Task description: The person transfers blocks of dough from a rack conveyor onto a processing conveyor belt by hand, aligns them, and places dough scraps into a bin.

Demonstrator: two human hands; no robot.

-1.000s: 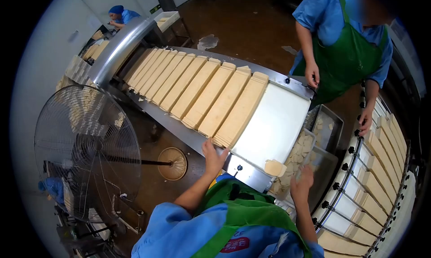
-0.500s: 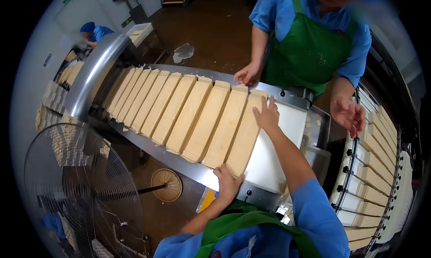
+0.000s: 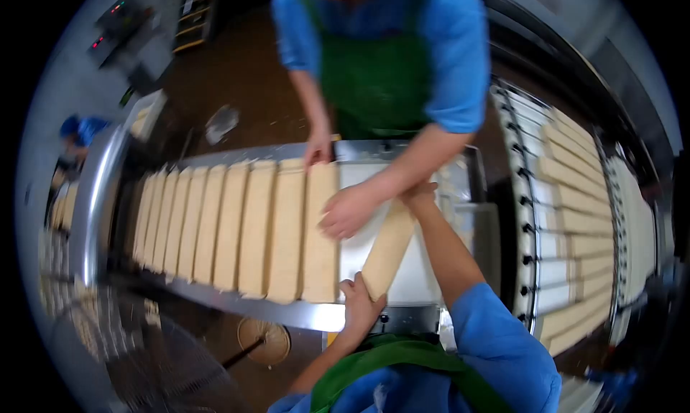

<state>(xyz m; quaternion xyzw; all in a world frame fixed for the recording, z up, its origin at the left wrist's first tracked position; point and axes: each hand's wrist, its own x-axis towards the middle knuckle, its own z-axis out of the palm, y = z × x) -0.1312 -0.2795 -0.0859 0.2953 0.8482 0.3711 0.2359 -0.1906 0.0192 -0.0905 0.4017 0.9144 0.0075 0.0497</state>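
The left hand [image 3: 363,306] pinches the near end of a long, pale-beige, dough-like slab [image 3: 390,251] between thumb and fingers. The right hand [image 3: 420,193] is at its far end; a co-worker's forearm [image 3: 410,170] partly covers it, so its finger state cannot be told. The slab lies slantwise over the white conveyor belt [image 3: 419,275], near its right edge. Leftward, similar beige slabs [image 3: 287,233] stand in a row reaching from the metal conveyor's near edge to its far edge.
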